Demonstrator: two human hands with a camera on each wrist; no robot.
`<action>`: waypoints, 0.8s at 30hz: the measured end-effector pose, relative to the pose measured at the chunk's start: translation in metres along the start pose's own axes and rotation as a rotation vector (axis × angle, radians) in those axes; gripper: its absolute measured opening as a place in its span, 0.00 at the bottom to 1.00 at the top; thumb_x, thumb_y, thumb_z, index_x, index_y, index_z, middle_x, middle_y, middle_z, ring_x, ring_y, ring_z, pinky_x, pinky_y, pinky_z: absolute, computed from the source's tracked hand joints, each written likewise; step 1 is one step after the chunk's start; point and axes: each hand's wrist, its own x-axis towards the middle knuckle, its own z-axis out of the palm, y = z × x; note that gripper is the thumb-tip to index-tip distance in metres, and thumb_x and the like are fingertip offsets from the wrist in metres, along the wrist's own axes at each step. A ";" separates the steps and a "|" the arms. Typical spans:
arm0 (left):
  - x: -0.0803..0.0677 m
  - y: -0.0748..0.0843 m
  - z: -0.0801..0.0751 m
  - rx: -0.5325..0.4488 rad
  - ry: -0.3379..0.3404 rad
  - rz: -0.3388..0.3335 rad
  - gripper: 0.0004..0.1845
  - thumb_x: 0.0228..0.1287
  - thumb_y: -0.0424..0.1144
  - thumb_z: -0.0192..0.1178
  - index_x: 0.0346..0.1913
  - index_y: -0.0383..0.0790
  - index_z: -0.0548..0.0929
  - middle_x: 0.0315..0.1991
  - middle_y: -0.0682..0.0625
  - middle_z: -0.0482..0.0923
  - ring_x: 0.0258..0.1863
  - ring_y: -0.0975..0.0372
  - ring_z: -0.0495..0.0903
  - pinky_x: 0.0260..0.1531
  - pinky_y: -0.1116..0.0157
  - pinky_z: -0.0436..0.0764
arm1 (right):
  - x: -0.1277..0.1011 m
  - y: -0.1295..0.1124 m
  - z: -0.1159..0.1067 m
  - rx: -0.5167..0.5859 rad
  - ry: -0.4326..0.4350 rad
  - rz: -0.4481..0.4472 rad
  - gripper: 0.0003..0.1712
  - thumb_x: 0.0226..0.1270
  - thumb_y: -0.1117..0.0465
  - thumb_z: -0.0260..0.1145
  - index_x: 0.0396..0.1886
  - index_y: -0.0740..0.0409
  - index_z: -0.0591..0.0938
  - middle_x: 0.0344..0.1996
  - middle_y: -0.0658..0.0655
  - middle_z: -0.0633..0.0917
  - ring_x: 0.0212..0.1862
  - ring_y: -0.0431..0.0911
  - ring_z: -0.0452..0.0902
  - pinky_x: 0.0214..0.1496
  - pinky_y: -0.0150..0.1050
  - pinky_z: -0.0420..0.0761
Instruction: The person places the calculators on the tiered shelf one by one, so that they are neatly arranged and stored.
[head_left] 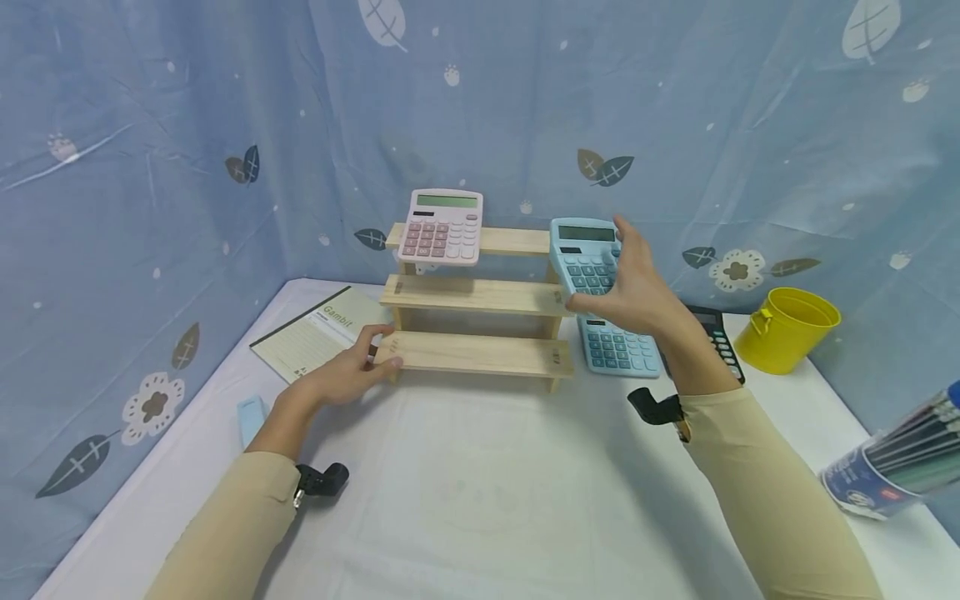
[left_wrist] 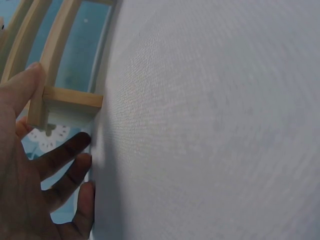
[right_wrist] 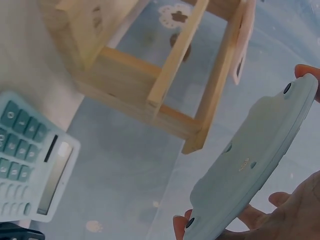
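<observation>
Notepad [head_left: 322, 333] nr rack [head_left: 476, 292] (behind L hand [head_left: 347, 368])

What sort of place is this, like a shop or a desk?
Probably a desk-like corner, perhaps for stationery: a white table holds a notepad and a wooden shelf with a pink calculator on its top step.

"Gambit" on the cream notepad [head_left: 322, 332] is the clearest print here. One key on the lower blue calculator [right_wrist: 36, 159] reads "0" — other digits are iffy. Markings on the held blue calculator [right_wrist: 245, 162], wooden rack [head_left: 472, 352] and pencil tub [head_left: 873, 482] — can't make them out, sorry.
</observation>
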 end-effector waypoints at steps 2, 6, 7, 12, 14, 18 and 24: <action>0.000 -0.001 0.000 -0.003 0.000 0.002 0.41 0.78 0.62 0.50 0.80 0.51 0.44 0.69 0.30 0.67 0.67 0.39 0.74 0.63 0.41 0.72 | 0.005 -0.003 0.000 0.000 0.003 -0.002 0.75 0.56 0.45 0.78 0.83 0.46 0.30 0.82 0.66 0.42 0.79 0.68 0.47 0.73 0.72 0.56; -0.001 0.000 0.000 -0.004 0.001 0.003 0.41 0.78 0.62 0.50 0.80 0.51 0.44 0.69 0.30 0.67 0.67 0.39 0.73 0.64 0.41 0.71 | 0.012 -0.009 0.002 0.004 0.015 -0.008 0.75 0.55 0.45 0.79 0.83 0.47 0.31 0.81 0.66 0.43 0.78 0.67 0.51 0.73 0.70 0.59; -0.001 0.001 0.000 -0.002 0.001 0.002 0.41 0.78 0.62 0.50 0.80 0.51 0.44 0.69 0.30 0.67 0.67 0.39 0.73 0.64 0.41 0.71 | 0.014 -0.011 0.002 0.003 0.017 -0.007 0.75 0.54 0.45 0.79 0.83 0.46 0.31 0.81 0.66 0.43 0.77 0.67 0.52 0.73 0.70 0.59; -0.001 0.003 -0.001 0.010 0.001 0.010 0.41 0.78 0.63 0.49 0.80 0.49 0.44 0.69 0.29 0.68 0.66 0.38 0.74 0.63 0.40 0.72 | 0.022 -0.018 0.006 -0.006 0.033 -0.008 0.75 0.53 0.44 0.78 0.84 0.47 0.33 0.81 0.66 0.45 0.77 0.66 0.53 0.73 0.70 0.58; 0.000 0.002 0.000 0.008 0.000 0.020 0.42 0.78 0.63 0.49 0.80 0.49 0.44 0.68 0.28 0.68 0.66 0.38 0.74 0.63 0.40 0.72 | 0.024 -0.020 0.007 -0.007 0.035 -0.009 0.75 0.52 0.43 0.78 0.84 0.47 0.34 0.81 0.65 0.45 0.78 0.65 0.52 0.74 0.70 0.58; 0.000 0.000 0.000 0.001 0.004 0.037 0.42 0.78 0.62 0.49 0.80 0.46 0.43 0.68 0.27 0.68 0.65 0.37 0.74 0.62 0.40 0.73 | 0.031 -0.025 0.010 -0.001 0.025 -0.012 0.75 0.52 0.41 0.78 0.84 0.47 0.35 0.82 0.64 0.45 0.78 0.64 0.53 0.74 0.68 0.59; 0.001 -0.001 -0.001 0.007 0.005 0.033 0.41 0.79 0.62 0.49 0.80 0.48 0.44 0.69 0.28 0.68 0.66 0.37 0.74 0.64 0.40 0.71 | 0.041 -0.035 0.017 -0.002 0.022 0.021 0.75 0.52 0.42 0.78 0.84 0.46 0.34 0.82 0.63 0.42 0.77 0.65 0.56 0.74 0.67 0.61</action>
